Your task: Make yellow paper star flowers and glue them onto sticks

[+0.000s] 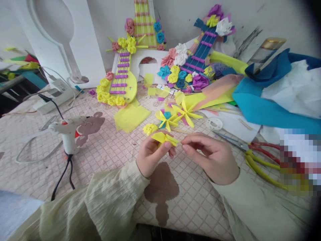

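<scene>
My left hand [152,154] pinches a folded yellow paper piece [163,138] between thumb and fingers, near the middle of the view. Just right of its tip is my right hand [213,155], thumb and fingertips pressed together; whether something thin is between them is too small to tell. Beyond my hands lie yellow star-shaped paper flowers [187,113] and a crumpled yellow paper rose [150,129]. Flat yellow paper sheets [131,116] rest farther back, left of the flowers.
A white glue gun [69,137] with cables stands at left. Scissors [240,144] and yellow-handled pliers [263,170] lie right. Decorated paper instruments [124,80], blue paper [260,103] and a white cutout board [87,43] are behind. A patterned cloth [112,150] covers the table.
</scene>
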`<state>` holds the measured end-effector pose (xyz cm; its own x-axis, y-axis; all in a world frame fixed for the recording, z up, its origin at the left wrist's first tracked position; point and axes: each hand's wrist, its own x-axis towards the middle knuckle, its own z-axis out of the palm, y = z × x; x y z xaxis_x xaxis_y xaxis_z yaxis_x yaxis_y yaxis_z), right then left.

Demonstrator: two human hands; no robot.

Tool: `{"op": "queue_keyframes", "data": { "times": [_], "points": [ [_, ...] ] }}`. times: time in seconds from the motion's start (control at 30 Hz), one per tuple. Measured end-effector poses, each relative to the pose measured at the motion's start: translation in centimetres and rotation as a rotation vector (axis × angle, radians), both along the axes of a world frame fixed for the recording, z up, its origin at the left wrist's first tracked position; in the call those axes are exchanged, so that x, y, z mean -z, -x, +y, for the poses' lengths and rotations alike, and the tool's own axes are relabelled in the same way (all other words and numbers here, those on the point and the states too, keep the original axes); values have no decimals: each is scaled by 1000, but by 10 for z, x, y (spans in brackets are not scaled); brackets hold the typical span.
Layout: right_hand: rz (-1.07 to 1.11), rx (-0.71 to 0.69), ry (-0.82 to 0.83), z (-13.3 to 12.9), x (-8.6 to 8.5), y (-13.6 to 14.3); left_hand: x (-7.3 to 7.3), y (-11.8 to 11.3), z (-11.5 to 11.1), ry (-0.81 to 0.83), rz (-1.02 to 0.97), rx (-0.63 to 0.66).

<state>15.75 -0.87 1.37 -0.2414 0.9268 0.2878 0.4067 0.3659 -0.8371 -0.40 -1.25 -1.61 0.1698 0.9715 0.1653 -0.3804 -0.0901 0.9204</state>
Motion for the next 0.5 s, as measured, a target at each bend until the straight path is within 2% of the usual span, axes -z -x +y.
{"op": "queue_keyframes", "data": {
  "times": [0.13, 0.5],
  "points": [
    [2, 10, 16, 1, -1, 0, 0, 0, 0, 15, 25, 12],
    [-27, 57, 12, 5, 1, -2, 4, 1, 5, 68, 13, -62]
  ]
}}
